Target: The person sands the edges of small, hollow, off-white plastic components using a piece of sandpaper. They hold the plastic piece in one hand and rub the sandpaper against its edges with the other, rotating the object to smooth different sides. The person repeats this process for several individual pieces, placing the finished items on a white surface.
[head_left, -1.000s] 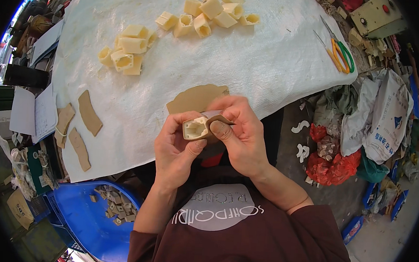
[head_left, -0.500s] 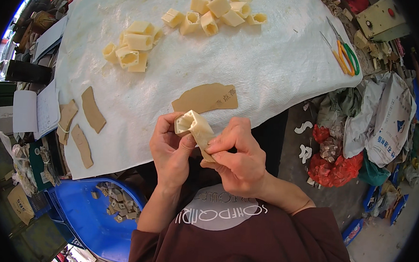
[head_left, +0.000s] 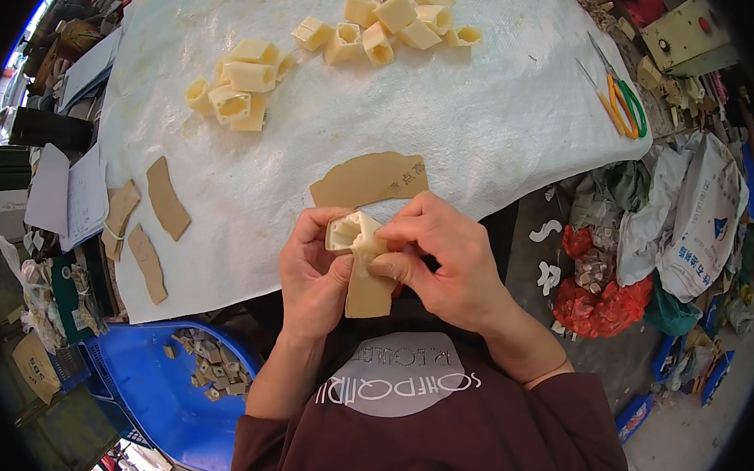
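My left hand (head_left: pixel 314 270) is closed on a cream hollow block (head_left: pixel 367 232), its open end tilted up toward the camera. A brown paper-like strip (head_left: pixel 368 291) hangs down from the block's front, its lower end loose. My left thumb rests by the strip's upper left edge. My right hand (head_left: pixel 444 261) grips the block's right side, index finger on its upper edge and thumb against the top of the strip. Just beyond both hands, a wider brown sheet (head_left: pixel 367 180) with a curved edge and print lies on the white-covered table (head_left: pixel 488 113).
More cream hollow blocks (head_left: pixel 248 76) are heaped at the far left and far middle (head_left: pixel 395 14). Brown cut pieces (head_left: pixel 168 197) lie at left. Scissors (head_left: pixel 627 104) and tweezers (head_left: pixel 598 83) lie far right. A blue tub (head_left: pixel 168 404) with small blocks (head_left: pixel 214 365) stands lower left; bags (head_left: pixel 689 211) are at right.
My right hand has moved up from the strip's lower end to the block's right side. The strip's end now hangs free. The block has shifted slightly right and toward me.
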{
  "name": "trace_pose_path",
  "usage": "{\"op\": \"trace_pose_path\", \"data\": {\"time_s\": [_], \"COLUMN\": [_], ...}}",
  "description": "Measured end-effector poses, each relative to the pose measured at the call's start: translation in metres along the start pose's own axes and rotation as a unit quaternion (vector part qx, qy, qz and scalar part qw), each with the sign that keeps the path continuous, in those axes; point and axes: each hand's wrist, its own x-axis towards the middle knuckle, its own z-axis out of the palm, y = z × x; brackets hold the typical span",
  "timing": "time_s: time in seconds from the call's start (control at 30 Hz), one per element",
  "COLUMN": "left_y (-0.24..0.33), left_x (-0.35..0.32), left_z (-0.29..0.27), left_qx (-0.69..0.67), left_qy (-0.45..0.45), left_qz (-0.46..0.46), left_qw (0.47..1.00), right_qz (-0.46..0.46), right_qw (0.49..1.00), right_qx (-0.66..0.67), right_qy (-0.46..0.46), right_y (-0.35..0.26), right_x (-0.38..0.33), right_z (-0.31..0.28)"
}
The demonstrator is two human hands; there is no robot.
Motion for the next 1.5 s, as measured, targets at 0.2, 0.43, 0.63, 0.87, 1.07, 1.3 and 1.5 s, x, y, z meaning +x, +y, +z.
{"op": "trace_pose_path", "data": {"time_s": [0.2,0.43,0.63,0.87,1.07,1.3,1.5], "left_y": [0.007,0.008,0.006,0.011,0.014,0.011,0.013], "left_x": [0.0,0.001,0.0,0.001,0.001,0.0,0.0], "left_z": [0.001,0.003,-0.001,0.004,0.004,0.01,0.013], "left_qx": [0.135,0.12,0.057,0.08,0.141,0.182,0.197], "left_qy": [-0.024,-0.037,-0.029,-0.006,-0.042,-0.038,-0.026], "left_qz": [0.054,0.03,0.002,0.002,-0.004,-0.014,-0.02], "left_qw": [0.989,0.992,0.998,0.997,0.989,0.982,0.98], "right_qz": [-0.06,-0.074,-0.079,-0.069,-0.069,-0.09,-0.104], "right_qw": [0.991,0.981,0.992,0.994,0.975,0.939,0.964], "right_qx": [-0.107,-0.135,-0.023,-0.052,-0.129,-0.235,-0.15], "right_qy": [-0.052,-0.122,-0.093,-0.061,-0.168,-0.233,-0.195], "right_y": [0.001,0.002,0.012,0.012,0.007,-0.006,0.009], "right_x": [0.002,0.008,0.01,0.006,0.01,0.015,0.014], "right_z": [-0.007,-0.016,-0.014,-0.007,-0.021,-0.028,-0.023]}}
